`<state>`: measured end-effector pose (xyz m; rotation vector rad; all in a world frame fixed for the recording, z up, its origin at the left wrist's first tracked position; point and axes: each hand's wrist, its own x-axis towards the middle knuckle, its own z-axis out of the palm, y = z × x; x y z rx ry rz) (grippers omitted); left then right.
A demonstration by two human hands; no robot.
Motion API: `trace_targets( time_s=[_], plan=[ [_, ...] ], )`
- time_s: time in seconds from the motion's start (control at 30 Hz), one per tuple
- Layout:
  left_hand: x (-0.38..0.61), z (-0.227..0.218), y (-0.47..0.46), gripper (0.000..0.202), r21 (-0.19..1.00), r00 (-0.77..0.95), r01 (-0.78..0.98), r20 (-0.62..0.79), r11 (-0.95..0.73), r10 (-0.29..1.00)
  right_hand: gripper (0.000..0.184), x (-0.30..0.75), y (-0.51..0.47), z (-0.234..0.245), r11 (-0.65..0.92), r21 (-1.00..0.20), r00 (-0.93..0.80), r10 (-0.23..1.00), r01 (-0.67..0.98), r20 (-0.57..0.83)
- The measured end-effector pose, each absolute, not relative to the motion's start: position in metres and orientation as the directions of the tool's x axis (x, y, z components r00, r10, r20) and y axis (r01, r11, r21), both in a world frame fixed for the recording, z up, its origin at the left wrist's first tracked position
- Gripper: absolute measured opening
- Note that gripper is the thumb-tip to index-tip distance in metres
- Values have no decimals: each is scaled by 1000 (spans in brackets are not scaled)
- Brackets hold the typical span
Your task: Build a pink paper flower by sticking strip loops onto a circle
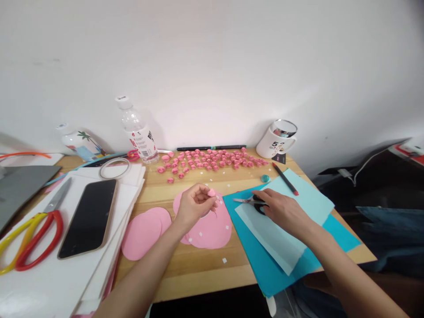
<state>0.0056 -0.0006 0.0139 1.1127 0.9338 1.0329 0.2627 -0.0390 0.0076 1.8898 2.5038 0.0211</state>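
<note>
Through the head view, we are seeing the small scissors (249, 201) lying on a pale blue sheet (274, 236), down and left of the white mug (276, 141). Their long axis is running nearly level, with the metal blades pointing left and the black handles to the right. Our right hand (281, 211) is resting over those handles with its fingers bent down on them, and we cannot tell whether it is gripping. Our left hand (194, 206), farther left of the mug, is closing thumb and fingertips on one pink paper roll (211, 192).

We are counting two pairs of scissors. The other is a large pair (58, 198) with red and yellow loops, far left of the mug. There are also two plastic bottles, a clear one (137, 134) and a printed one (79, 141), one glossy dark phone (89, 216) and one red pencil (285, 179) just below the mug. Left of the mug, little coiled pink rolls (212, 159) are lying scattered on the wooden bench (198, 263), too many to count.
</note>
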Motion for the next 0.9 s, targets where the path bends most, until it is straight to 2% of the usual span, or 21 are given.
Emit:
trace_targets(
  time_s=[0.13, 0.27, 0.37, 0.47, 0.53, 0.6, 0.67, 0.9],
  plan=[
    [5, 14, 0, 19, 975, 244, -197, -53, 103, 968, 45, 272, -39, 6, 281, 24, -282, 959, 959, 37],
    [5, 15, 0, 19, 973, 229, -210, -41, 91, 973, 42, 275, -39, 7, 268, -87, -262, 963, 960, 70],
    [6, 16, -1, 17, 972, 224, -222, -30, 81, 974, 43, 268, -39, 12, 281, -333, -277, 959, 900, 60],
    [6, 16, -2, 16, 971, 204, -227, -33, 80, 978, 46, 251, -39, 21, 249, -625, -292, 956, 740, 35],
    [5, 15, -2, 15, 972, 182, -225, -33, 74, 983, 52, 237, -39, 28, 223, -719, -272, 961, 658, 49],
    [5, 13, -1, 16, 971, 156, -230, -24, 60, 987, 58, 223, -39, 34, 227, -763, -267, 961, 605, 74],
    [4, 11, 0, 15, 969, 131, -243, -11, 42, 991, 55, 210, -37, 38, 245, -778, -271, 957, 578, 100],
    [3, 10, 1, 15, 963, 149, -264, -17, 56, 989, 49, 186, -34, 38, 269, -752, -317, 945, 602, 85]
  ],
)
